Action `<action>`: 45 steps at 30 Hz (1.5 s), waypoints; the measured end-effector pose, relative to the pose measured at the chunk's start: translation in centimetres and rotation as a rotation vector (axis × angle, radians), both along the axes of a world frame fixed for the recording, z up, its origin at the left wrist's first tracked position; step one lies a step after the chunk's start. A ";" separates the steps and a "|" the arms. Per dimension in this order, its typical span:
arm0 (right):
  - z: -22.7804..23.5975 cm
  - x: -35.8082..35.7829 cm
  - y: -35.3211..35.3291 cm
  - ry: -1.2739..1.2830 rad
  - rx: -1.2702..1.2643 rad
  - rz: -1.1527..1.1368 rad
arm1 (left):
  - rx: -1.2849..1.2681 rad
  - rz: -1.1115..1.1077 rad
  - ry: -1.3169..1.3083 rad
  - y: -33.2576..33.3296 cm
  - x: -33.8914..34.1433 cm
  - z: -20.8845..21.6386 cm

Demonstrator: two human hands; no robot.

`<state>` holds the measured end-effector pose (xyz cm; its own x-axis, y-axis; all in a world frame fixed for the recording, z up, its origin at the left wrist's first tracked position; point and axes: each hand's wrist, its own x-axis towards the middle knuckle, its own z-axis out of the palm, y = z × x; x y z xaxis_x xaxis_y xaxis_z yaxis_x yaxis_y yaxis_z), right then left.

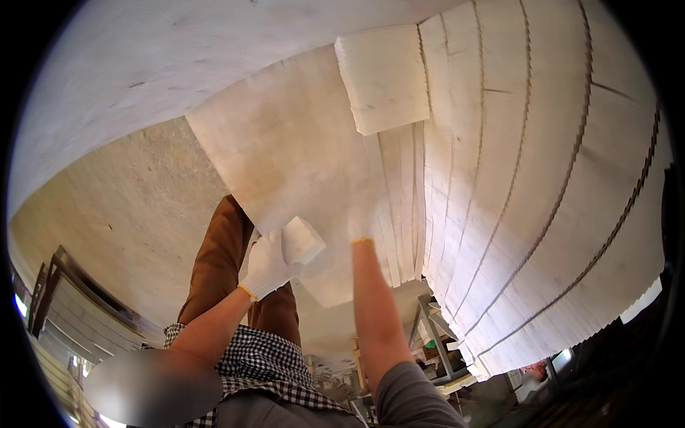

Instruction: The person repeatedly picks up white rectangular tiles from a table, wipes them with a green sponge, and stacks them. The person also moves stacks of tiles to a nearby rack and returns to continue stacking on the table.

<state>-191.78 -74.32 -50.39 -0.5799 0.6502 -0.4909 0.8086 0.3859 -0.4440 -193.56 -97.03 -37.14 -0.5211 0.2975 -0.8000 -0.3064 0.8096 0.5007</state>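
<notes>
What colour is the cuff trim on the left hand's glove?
The cuff trim is yellow, on a white glove; best seen in the head view.

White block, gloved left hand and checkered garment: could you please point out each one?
White block (303, 242): head view, middle of its visible side.
Gloved left hand (267, 262): head view, back of the glove.
Checkered garment (260, 362): head view, middle of its patterned cloth.

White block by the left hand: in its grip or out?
In: the gloved left hand is closed on the left side of the white block. Cannot tell if anything beneath supports it.
</notes>
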 end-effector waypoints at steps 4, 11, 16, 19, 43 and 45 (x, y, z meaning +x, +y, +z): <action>3.0 6.9 -3.8 -0.062 -0.371 -0.234 | -0.056 0.018 0.064 0.4 0.2 -0.2; 5.7 7.9 -5.5 0.197 -0.908 -0.700 | -0.048 -0.208 0.331 8.7 -4.3 -2.0; 6.6 0.4 -0.7 0.106 -0.481 -0.287 | -0.141 -0.376 0.280 17.9 -10.4 -3.7; -0.8 0.6 4.7 0.426 -0.834 -0.543 | -0.104 -0.430 0.557 22.0 -11.1 -5.8; 1.5 -6.8 8.3 0.681 -1.071 -0.857 | -0.011 0.324 0.417 21.1 -6.9 -9.5; 2.9 -7.3 7.2 0.662 -1.096 -0.790 | 0.099 0.518 0.114 19.4 -6.6 -11.0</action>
